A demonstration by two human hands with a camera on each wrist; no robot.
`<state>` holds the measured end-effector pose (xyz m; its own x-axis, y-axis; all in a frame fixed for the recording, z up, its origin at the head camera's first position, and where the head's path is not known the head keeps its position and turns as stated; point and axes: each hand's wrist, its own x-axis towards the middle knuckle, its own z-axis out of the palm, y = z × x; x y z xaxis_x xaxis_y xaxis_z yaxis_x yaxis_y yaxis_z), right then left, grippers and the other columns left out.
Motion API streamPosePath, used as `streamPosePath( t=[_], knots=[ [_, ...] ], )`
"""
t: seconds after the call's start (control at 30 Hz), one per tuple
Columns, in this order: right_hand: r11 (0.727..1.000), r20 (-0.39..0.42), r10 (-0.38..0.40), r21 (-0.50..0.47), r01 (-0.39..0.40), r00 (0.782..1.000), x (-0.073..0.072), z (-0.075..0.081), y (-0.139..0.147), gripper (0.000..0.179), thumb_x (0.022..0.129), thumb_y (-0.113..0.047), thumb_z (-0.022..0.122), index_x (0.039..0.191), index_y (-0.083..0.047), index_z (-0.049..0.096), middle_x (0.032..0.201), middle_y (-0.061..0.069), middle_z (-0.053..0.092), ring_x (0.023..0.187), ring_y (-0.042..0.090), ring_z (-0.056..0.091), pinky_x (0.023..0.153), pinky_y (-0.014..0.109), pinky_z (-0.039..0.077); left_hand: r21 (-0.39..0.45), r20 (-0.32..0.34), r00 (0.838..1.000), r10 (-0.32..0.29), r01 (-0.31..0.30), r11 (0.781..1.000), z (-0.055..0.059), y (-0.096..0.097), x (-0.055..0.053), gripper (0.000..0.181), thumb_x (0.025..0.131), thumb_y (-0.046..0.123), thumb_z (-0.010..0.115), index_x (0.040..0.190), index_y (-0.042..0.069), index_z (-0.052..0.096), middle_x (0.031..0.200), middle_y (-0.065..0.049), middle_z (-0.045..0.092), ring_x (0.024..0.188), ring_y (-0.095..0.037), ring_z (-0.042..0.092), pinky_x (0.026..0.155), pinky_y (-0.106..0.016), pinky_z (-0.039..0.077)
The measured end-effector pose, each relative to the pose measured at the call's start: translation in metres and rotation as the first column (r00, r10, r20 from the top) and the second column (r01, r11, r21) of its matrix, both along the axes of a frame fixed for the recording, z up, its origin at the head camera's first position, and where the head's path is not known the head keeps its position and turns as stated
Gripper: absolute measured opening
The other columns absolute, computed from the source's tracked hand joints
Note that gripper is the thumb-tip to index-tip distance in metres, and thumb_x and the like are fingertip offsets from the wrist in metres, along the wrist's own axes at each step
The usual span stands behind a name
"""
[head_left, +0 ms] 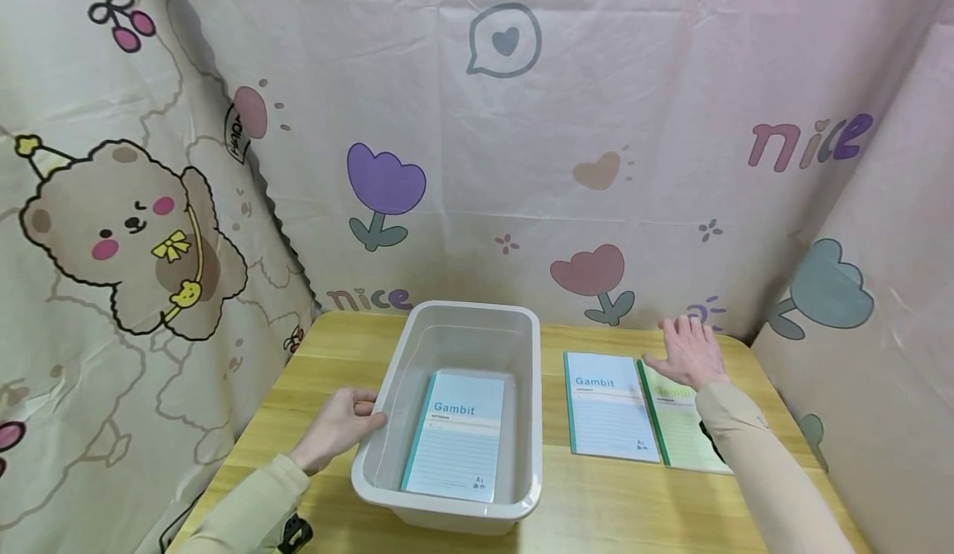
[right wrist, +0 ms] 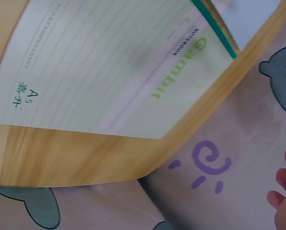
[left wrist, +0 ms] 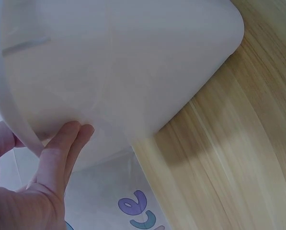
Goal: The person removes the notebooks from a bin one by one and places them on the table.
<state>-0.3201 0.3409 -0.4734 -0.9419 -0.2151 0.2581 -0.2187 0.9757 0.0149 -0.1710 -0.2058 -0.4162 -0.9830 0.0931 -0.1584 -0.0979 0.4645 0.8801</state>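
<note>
My left hand (head_left: 339, 428) grips the left rim of a pale grey plastic bin (head_left: 538, 421), thumb on the inner side. In the left wrist view its fingers (left wrist: 61, 148) press the bin's outer wall (left wrist: 133, 62). Inside the bin lies a blue-covered Gambit notebook (head_left: 456, 438). My right hand (head_left: 691, 354) hovers with spread fingers over the top of a green-spined Gambit notebook (head_left: 689, 430), holding nothing. That notebook (right wrist: 104, 67) lies flat on the table, apart from the hand in the right wrist view. Beside it, to the left, lies another blue notebook (head_left: 609, 409).
A wood-grain table (head_left: 596, 504) carries the bin and notebooks. Behind it and at both sides hangs a printed cloth (head_left: 477, 165) with tulips, hearts and a bear, close to the table's back edge.
</note>
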Motion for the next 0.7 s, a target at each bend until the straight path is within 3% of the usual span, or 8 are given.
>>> streamPosePath(
  t=[0.27, 0.4, 0.7],
  knots=[
    [1.0, 0.004, -0.005, -0.002, 0.005, 1.0, 0.005, 0.016, -0.008, 0.071, 0.085, -0.053, 0.068, 0.125, 0.004, 0.053, 0.112, 0.03, 0.054, 0.1, 0.044, 0.049, 0.081, 0.053, 0.04, -0.005, 0.011, 1.0, -0.01, 0.01, 1.0, 0.002, 0.0, 0.0, 0.045, 0.089, 0.0, 0.061, 0.127, -0.022, 0.052, 0.111, -0.035, 0.07, 0.092, -0.035, 0.075, 0.075, -0.042, 0.066],
    [1.0, 0.013, -0.006, 0.027, 0.005, 1.0, 0.007, 0.03, -0.019, 0.071, 0.086, -0.054, 0.066, 0.126, 0.004, 0.054, 0.109, 0.028, 0.055, 0.099, 0.042, 0.048, 0.081, 0.053, 0.039, -0.006, 0.018, 1.0, 0.022, -0.022, 1.0, 0.004, 0.002, 0.001, 0.042, 0.088, -0.001, 0.061, 0.125, -0.02, 0.055, 0.109, -0.033, 0.071, 0.092, -0.034, 0.075, 0.075, -0.043, 0.066],
    [1.0, 0.026, 0.018, 0.02, -0.019, 1.0, 0.012, 0.064, -0.056, 0.075, 0.087, -0.058, 0.061, 0.125, 0.005, 0.052, 0.114, 0.029, 0.052, 0.106, 0.046, 0.047, 0.085, 0.055, 0.039, -0.009, 0.02, 0.999, 0.031, -0.03, 0.999, 0.004, 0.002, 0.001, 0.041, 0.088, -0.002, 0.062, 0.124, -0.02, 0.056, 0.107, -0.032, 0.072, 0.092, -0.034, 0.075, 0.074, -0.044, 0.066]
  ],
)
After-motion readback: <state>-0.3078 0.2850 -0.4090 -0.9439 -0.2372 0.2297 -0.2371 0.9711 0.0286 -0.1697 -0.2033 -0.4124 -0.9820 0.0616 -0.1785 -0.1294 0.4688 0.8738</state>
